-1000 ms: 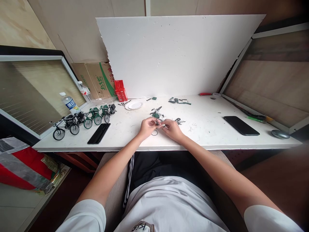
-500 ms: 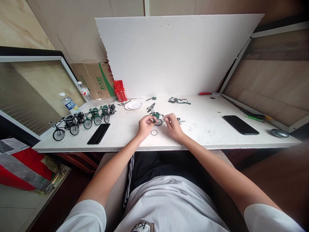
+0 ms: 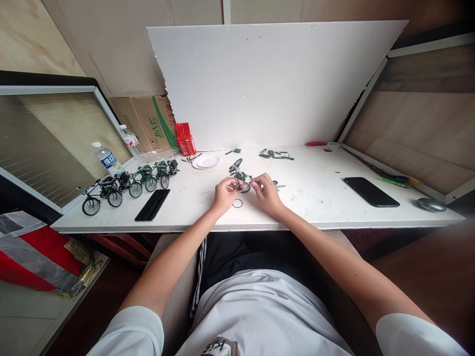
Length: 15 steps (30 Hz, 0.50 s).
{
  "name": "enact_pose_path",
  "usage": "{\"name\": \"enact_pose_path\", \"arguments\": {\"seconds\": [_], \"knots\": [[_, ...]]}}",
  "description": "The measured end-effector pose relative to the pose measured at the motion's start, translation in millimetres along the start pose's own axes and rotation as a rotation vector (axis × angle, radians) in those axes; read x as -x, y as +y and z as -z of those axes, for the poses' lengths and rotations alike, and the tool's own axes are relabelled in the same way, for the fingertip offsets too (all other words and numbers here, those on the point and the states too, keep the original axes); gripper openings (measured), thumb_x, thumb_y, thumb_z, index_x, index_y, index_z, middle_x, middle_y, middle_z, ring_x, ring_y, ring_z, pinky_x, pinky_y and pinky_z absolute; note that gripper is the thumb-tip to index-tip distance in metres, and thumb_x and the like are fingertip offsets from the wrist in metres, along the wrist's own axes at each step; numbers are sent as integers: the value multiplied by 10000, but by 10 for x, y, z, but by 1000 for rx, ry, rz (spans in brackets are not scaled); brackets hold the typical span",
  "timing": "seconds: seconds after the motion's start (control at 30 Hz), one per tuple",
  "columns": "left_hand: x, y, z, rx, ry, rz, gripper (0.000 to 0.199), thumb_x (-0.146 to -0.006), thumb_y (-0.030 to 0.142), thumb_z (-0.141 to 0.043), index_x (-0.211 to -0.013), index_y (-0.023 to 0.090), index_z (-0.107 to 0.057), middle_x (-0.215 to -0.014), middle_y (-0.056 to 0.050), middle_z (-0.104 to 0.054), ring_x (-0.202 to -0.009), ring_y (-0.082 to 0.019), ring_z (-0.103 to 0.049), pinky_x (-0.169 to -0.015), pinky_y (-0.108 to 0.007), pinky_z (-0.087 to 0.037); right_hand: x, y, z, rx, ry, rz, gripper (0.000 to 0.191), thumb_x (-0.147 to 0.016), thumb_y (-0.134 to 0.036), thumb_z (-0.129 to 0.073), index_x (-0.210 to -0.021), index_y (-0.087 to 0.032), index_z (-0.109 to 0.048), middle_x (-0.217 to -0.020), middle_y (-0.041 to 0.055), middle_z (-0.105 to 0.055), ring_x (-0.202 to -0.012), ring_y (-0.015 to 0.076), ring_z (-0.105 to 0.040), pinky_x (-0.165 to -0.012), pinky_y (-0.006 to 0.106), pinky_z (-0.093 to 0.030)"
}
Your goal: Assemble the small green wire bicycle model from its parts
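Pinching small green model bike (image 3: 242, 176) in left hand (image 3: 224, 195), thumb and curled fingers closed on near end beside spoked wheel (image 3: 245, 187). Held low over middle of desk (image 3: 315, 207), toward front edge, remainder stretching away; cannot tell if touching desk. Probably gripped at this end to steady it and leave side facing right hand (image 3: 267, 195) free. At right, thumb and index close together just beside wheel; too small to tell if closed on any part.

Just in front, thin dark ring (image 3: 237, 206) lying flat. Just right of right hand, loose parts (image 3: 279, 187); farther back, green and dark parts (image 3: 276, 155), likely spread out for easy picking. Standing in row at left, other model bikes (image 3: 147, 175), presumably parked clear of both hands.

Pose: left forearm (image 3: 178, 249) and right forearm (image 3: 326, 254) converging from wide apart, wrists near desk edge, fingertips facing each other.
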State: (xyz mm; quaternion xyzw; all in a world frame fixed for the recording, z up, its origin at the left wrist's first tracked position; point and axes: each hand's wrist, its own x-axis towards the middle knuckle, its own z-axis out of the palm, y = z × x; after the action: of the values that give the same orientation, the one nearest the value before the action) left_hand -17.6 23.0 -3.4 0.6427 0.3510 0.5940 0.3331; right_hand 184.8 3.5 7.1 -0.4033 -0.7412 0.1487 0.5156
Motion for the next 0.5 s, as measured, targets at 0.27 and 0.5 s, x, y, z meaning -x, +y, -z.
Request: {"name": "enact_pose_path", "arguments": {"seconds": [0.27, 0.5], "knots": [[-6, -26, 12, -23, -7, -14, 246, -797, 398, -918, -894, 198, -813, -1089, -93, -797, -781, -150, -645, -693, -289, -511, 1, -33, 21, 5, 3, 13, 429, -1101, -637, -511, -1054, -256, -702, -1017, 107, -615, -896, 260, -621, -705, 397, -528], [-8, -33, 12, -22, -3, -1, 252, -783, 393, -928, -899, 196, -822, -1084, -97, -803, -779, -155, -654, -702, -299, -524, 1, -24, 26, 16, 13, 24, 427, -1101, -622, -532, -1028, -250, -728, -983, 102, -661, -873, 248, -639, -695, 378, -523]]}}
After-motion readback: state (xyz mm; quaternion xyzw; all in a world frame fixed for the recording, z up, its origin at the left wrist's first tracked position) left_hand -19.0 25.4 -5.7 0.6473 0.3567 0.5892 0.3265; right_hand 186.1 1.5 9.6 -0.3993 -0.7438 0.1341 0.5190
